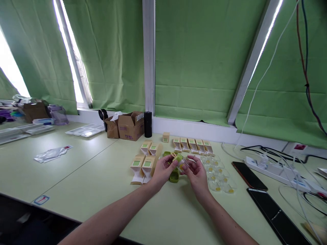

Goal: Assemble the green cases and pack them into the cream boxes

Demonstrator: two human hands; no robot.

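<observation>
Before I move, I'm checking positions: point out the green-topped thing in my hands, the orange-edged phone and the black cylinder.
Green-topped thing (178,158), head view: on its green top.
Orange-edged phone (249,175), head view: middle of its dark face.
Black cylinder (148,125), head view: middle of its side.

Head view, looking forward-down, across table

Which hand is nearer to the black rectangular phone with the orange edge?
Right. The right hand is left of the phone, apart from it; the left hand is farther left.
</observation>
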